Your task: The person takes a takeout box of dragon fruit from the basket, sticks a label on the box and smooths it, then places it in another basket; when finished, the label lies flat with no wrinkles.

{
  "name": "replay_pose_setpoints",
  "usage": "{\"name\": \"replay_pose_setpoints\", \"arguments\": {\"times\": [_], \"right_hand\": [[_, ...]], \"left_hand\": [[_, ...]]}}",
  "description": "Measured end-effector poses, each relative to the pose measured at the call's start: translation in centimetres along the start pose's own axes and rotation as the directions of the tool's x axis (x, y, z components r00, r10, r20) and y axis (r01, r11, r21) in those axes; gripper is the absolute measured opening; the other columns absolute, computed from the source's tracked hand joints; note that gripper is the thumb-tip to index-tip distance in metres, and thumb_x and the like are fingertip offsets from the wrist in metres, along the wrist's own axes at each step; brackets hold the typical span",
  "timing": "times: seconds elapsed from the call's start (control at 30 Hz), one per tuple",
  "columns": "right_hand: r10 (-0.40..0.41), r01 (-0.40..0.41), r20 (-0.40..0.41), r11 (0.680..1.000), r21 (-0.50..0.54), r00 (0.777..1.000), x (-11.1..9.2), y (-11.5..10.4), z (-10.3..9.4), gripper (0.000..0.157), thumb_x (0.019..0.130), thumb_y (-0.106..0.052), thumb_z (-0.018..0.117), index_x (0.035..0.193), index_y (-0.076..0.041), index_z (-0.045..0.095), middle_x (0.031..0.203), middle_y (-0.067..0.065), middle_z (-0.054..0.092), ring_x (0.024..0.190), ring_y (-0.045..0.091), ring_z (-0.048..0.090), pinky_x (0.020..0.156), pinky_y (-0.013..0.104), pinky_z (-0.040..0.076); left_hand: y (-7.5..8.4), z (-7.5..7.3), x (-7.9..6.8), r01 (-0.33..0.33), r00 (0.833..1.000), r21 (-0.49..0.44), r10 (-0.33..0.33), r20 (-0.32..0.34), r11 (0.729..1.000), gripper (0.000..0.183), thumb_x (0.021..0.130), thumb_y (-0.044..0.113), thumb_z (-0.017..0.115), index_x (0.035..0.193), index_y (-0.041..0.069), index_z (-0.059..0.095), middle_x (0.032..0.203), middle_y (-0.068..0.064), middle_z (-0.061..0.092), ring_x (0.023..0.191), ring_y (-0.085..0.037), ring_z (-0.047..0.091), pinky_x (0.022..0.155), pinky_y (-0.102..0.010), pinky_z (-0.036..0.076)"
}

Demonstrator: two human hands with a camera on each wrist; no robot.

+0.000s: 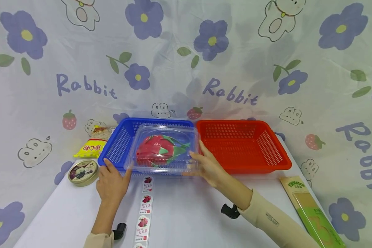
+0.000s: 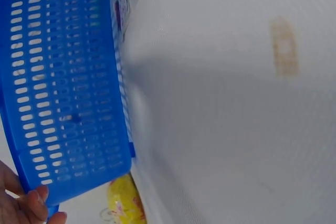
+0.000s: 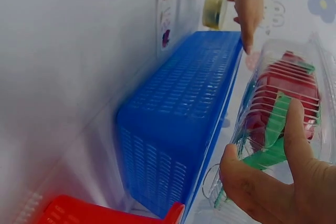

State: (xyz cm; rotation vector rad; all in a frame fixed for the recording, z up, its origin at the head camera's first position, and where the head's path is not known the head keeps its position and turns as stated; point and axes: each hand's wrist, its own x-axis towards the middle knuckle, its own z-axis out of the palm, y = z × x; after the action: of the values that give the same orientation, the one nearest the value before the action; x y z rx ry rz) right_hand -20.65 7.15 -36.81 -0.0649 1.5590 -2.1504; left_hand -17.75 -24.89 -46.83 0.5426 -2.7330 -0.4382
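Got a clear plastic box up over the right part of the blue basket, with a big red-and-green dragon fruit sitting inside. Pretty clearly raised above the rim in the right wrist view. Right hand gripping the box at its right end, thumb and fingers against the plastic. Left hand pinching the blue basket's rim, near left corner, so no wide-open hands here. Contact between the left thumb and the box: honestly can't tell.

Red basket just beside the blue one, on the right. Over on the left, a yellow bag behind a round tin. Strip of stickers with little dragon fruit pics running down the white table from near the blue basket's front. Green-and-brown packet along the right edge, plus small black bits by both wrists. Behind everything, a backdrop full of purple flowers, bunnies, strawberries and the word "Rabbit".
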Motion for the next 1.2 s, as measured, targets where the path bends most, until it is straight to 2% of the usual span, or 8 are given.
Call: {"name": "replay_pose_setpoints", "arguments": {"times": [0.17,0.3,0.47,0.7,0.97,1.2], "right_hand": [[-0.010,0.010,-0.008,1.000,-0.024,1.000,-0.8,0.0,-0.3,0.075,0.103,-0.019,0.051,0.160,-0.038,0.005,0.150,0.022,0.039,0.131,0.047,0.050,0.091,0.056,0.051],[-0.008,0.008,-0.016,0.999,-0.036,1.000,-1.3,0.2,-0.4,0.076,0.103,-0.020,0.052,0.160,-0.036,0.005,0.150,0.022,0.039,0.131,0.046,0.049,0.091,0.056,0.051],[-0.004,0.002,-0.029,0.999,-0.040,1.000,-1.9,0.5,-0.6,0.077,0.102,-0.020,0.053,0.160,-0.036,0.005,0.148,0.022,0.041,0.130,0.044,0.052,0.089,0.053,0.053],[-0.008,0.008,-0.010,0.999,-0.046,1.000,-2.5,0.5,-0.9,0.075,0.102,-0.021,0.053,0.159,-0.039,0.008,0.150,0.023,0.039,0.130,0.045,0.050,0.087,0.055,0.054],[0.004,-0.004,0.014,0.999,-0.043,1.000,-3.5,0.6,-1.4,0.074,0.102,-0.021,0.053,0.159,-0.039,0.009,0.153,0.022,0.033,0.133,0.047,0.046,0.085,0.054,0.055],[0.011,-0.010,0.033,0.999,-0.051,0.999,-4.3,0.8,-1.9,0.074,0.102,-0.021,0.053,0.160,-0.038,0.009,0.153,0.024,0.032,0.134,0.049,0.044,0.086,0.055,0.054]], "left_hand": [[0.0,0.0,-0.1,-0.013,1.000,-0.008,0.013,-0.021,1.000,0.099,0.093,0.042,0.062,0.152,-0.015,0.006,0.115,-0.040,0.038,0.099,-0.052,0.045,0.074,-0.063,0.044],[-0.1,0.0,0.0,-0.034,0.998,-0.012,0.033,-0.058,0.999,0.098,0.095,0.049,0.057,0.152,-0.015,0.009,0.110,-0.040,0.040,0.094,-0.052,0.046,0.069,-0.062,0.043],[-0.1,0.0,0.1,-0.039,0.998,-0.010,0.038,-0.059,0.999,0.102,0.095,0.058,0.050,0.152,-0.015,0.009,0.108,-0.039,0.039,0.092,-0.051,0.046,0.066,-0.060,0.042],[-0.1,0.0,0.1,-0.038,0.996,-0.003,0.037,-0.085,0.999,0.103,0.094,0.060,0.051,0.151,-0.016,0.013,0.107,-0.039,0.041,0.092,-0.053,0.048,0.064,-0.060,0.042],[0.1,-0.1,0.1,0.017,1.000,0.015,-0.017,-0.001,1.000,0.106,0.095,0.071,0.036,0.153,-0.012,0.006,0.120,-0.041,0.037,0.102,-0.051,0.043,0.077,-0.062,0.043],[0.0,0.1,0.1,0.023,1.000,0.002,-0.023,-0.008,1.000,0.109,0.093,0.074,0.037,0.153,-0.012,0.007,0.119,-0.041,0.038,0.099,-0.050,0.043,0.074,-0.061,0.043]]}}
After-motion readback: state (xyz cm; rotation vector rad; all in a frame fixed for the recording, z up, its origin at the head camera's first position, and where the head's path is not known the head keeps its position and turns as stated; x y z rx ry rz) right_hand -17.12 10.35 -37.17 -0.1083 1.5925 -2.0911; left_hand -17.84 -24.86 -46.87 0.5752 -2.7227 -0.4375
